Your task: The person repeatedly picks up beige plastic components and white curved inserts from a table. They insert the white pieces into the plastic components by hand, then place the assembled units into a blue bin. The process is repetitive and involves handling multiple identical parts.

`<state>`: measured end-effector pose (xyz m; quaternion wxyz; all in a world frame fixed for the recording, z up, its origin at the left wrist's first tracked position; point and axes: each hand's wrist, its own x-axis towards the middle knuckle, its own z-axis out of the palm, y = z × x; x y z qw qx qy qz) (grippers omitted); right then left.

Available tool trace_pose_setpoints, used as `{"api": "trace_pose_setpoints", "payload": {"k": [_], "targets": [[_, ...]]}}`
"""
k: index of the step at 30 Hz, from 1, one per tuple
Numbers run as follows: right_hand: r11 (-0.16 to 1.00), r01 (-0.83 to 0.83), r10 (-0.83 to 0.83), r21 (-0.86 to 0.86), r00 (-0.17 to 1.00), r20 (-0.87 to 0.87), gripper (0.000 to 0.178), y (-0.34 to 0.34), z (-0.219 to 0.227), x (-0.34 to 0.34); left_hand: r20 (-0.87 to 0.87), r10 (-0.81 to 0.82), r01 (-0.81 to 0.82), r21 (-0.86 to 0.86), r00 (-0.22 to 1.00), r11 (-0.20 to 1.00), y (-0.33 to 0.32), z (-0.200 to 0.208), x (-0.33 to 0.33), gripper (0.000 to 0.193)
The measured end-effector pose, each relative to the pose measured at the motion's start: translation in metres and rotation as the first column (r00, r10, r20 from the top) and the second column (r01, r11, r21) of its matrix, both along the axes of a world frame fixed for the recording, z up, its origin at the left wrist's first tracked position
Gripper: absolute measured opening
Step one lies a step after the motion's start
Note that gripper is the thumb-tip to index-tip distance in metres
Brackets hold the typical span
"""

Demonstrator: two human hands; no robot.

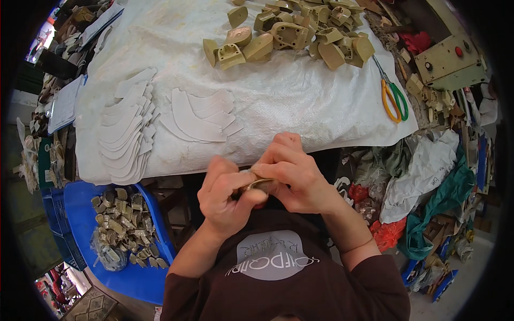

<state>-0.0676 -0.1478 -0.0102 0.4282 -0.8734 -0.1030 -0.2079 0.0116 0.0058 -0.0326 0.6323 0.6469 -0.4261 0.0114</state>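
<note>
In front of my chest, past the near edge of the table, both hands are closed on one small tan shoe heel (259,184). My left hand (227,192) grips it from the left, thumb along its near side. My right hand (292,174) pinches its far side with bent fingers. The fingers cover most of the heel. Beyond my hands, a pile of bare tan shoe heels (257,47) lies at the far side of the white sheet (278,101). Two fanned stacks of thin, curved white pieces, a larger stack (126,134) and a smaller stack (201,115), lie to the left.
Scissors (393,99) with orange and green handles lie at the table's right edge. A blue plastic container (134,283) at lower left holds many shiny heels. A box with a red button (450,61) stands far right, above bags and scraps (423,171).
</note>
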Motion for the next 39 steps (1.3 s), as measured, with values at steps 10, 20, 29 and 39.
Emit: {"api": "trace_pose_setpoints", "payload": {"k": [10, 20, 29, 39], "targets": [[0.954, 0.197, -0.189, 0.224, 0.980, -0.057, 0.031, 0.008, 0.014, -0.004, 0.213, 0.222, -0.216, -0.051, 0.951, 0.975, 0.017, 0.007, 0.026, 0.032], [0.161, 0.241, -0.019, 0.957, 0.970, -0.241, 0.024, 0.033, -0.010, -0.015, 0.112, -0.121, 0.129, -0.076, 0.986, 0.989, 0.010, 0.009, 0.006, 0.024], [0.399, 0.263, -0.055, 0.879, 0.963, -0.263, 0.025, 0.038, -0.004, -0.023, 0.599, 0.056, -0.195, 0.170, 0.799, 0.966, -0.001, 0.019, -0.001, 0.024], [0.725, 0.172, -0.019, 0.667, 0.973, -0.230, 0.033, 0.013, -0.017, -0.010, 0.248, 0.051, -0.092, 0.157, 0.967, 0.983, 0.004, 0.011, 0.005, 0.023]]}}
